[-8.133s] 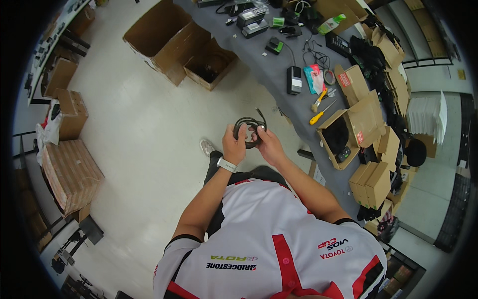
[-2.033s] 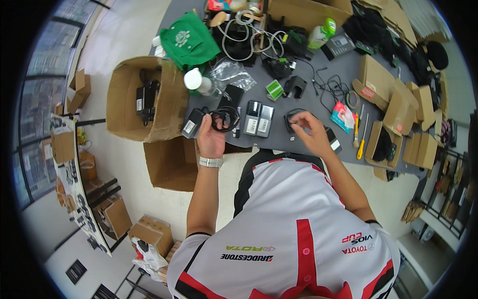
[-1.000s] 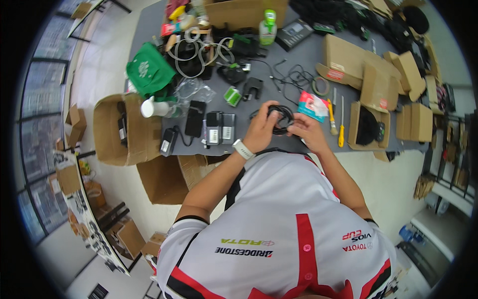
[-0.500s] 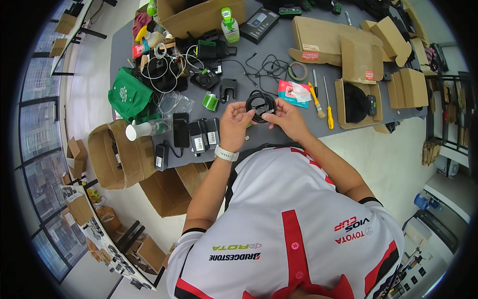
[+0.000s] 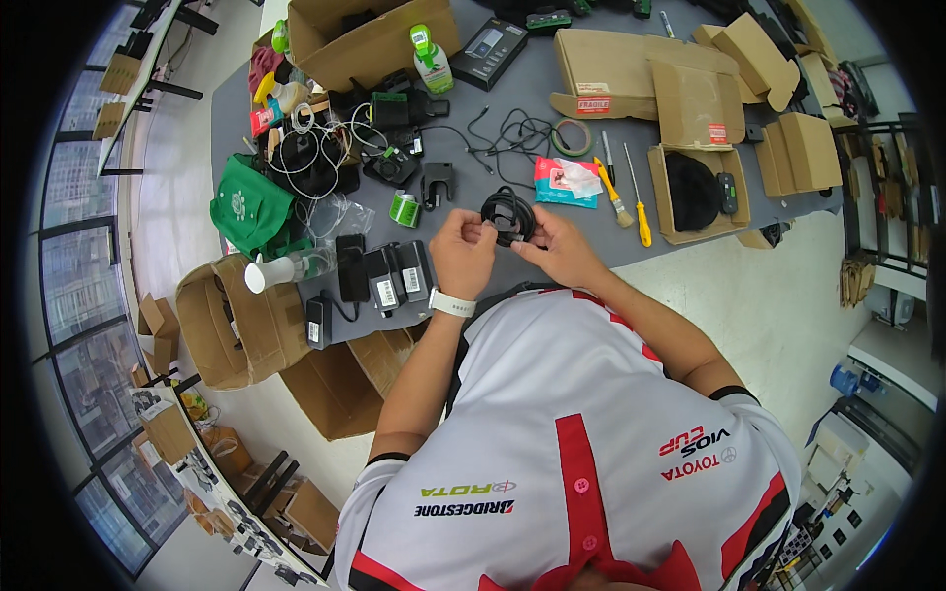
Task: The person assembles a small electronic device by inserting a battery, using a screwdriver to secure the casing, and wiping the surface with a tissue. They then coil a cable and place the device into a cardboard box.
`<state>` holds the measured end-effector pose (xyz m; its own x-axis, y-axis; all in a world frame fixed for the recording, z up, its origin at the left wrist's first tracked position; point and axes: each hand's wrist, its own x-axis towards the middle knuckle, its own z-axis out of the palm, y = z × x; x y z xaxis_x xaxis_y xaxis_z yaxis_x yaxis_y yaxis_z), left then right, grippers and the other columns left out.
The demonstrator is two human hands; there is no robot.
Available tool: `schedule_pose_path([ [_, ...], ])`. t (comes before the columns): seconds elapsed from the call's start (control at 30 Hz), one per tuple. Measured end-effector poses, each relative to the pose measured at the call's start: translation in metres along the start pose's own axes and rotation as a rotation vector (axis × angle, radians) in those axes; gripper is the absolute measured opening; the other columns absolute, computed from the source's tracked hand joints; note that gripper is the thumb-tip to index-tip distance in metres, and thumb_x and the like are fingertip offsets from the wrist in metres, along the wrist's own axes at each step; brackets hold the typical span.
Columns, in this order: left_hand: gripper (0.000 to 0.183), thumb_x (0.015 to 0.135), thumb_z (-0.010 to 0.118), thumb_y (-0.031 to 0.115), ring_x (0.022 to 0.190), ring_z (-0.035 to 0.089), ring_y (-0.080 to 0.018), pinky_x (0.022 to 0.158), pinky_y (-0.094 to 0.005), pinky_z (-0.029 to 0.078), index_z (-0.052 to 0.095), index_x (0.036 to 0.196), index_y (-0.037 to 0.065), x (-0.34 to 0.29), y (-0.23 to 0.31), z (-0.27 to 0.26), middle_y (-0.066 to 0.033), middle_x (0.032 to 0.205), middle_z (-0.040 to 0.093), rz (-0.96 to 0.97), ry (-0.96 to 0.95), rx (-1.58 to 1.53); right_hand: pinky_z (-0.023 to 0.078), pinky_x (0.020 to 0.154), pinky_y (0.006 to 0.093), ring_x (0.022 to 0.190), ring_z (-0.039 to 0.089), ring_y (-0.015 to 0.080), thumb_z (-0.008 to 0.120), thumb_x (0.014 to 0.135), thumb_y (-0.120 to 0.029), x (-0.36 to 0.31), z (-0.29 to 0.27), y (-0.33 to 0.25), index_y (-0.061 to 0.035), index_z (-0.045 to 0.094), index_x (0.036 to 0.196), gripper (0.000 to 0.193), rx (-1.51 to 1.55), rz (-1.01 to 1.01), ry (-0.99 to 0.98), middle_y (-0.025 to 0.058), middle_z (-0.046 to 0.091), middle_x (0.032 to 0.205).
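Note:
A black cable wound into a small coil [image 5: 507, 209] is held up between my two hands, just over the table's near edge. My left hand [image 5: 463, 253] pinches the coil's left side between thumb and fingers. On the coil's right side, my right hand [image 5: 560, 246] grips it the same way, thumb across the lower loops. Beyond the coil lies a blue and pink pack of wipes [image 5: 567, 183] with a white sheet sticking out. A black plastic bracket [image 5: 438, 184] and a small green-labelled container [image 5: 404, 208] rest to the left of the coil.
On the grey table [image 5: 631, 248], black devices with white labels [image 5: 397, 276], a phone [image 5: 352, 268] and a spray bottle [image 5: 286, 270] lie left. Loose black cables [image 5: 512, 138] lie beyond. A yellow screwdriver [image 5: 642, 219], a brush [image 5: 613, 195] and an open cardboard box [image 5: 700, 227] are right.
The view has shifted slightly, so the tabletop things sit a little further left. Both hands keep hold of the coiled cable; my left hand's fingers are curled more closely.

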<state>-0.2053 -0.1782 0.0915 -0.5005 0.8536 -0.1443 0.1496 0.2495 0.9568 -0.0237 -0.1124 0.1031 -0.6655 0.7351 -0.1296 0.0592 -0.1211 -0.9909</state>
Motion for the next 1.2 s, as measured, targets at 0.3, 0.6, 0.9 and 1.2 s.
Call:
schedule_pose_path([
  [0.3,0.011,0.086,0.068,0.006,0.061,0.065,-0.0295,0.059,-0.04,0.051,0.059,0.087,-0.001,-0.005,0.022,0.003,-0.0179,0.075,0.064,0.276,-0.03,0.414,0.057,0.081,0.0323,0.09,0.067,0.0119,0.071,0.094,-0.005,-0.004,-0.008,0.018,-0.0006,0.063,0.114,0.022,0.151,0.076,0.029,0.0042,0.071,0.107],
  [0.6,0.014,0.089,0.069,0.005,0.067,0.064,-0.0397,0.062,-0.0478,0.05,0.056,0.093,0.002,-0.009,0.016,-0.006,-0.0178,0.078,0.064,0.22,-0.228,0.296,0.053,0.088,0.0269,0.099,0.064,0.0077,0.069,0.101,-0.012,-0.007,-0.023,0.029,-0.0071,0.06,0.119,0.021,0.37,0.281,0.086,-0.0001,0.067,0.106],
  [0.9,0.031,0.09,0.078,0.01,0.082,0.069,-0.0348,0.074,-0.0435,0.055,0.057,0.11,0.002,0.004,0.005,-0.022,-0.0143,0.096,0.068,0.201,-0.432,0.318,0.055,0.088,0.0258,0.097,0.065,0.009,0.071,0.102,-0.015,-0.018,-0.034,0.026,-0.0033,0.059,0.124,0.029,0.405,0.228,0.136,0.0012,0.067,0.107],
  [1.2,0.015,0.103,0.069,0.01,0.093,0.067,-0.0135,0.086,-0.0291,0.055,0.07,0.115,0.002,-0.01,0.034,0.001,-0.0044,0.098,0.073,0.312,-0.505,0.195,0.05,0.082,0.0258,0.087,0.055,0.0073,0.077,0.095,-0.013,-0.026,-0.044,0.015,-0.007,0.064,0.123,0.032,-0.087,0.124,0.028,-0.0056,0.059,0.097],
])
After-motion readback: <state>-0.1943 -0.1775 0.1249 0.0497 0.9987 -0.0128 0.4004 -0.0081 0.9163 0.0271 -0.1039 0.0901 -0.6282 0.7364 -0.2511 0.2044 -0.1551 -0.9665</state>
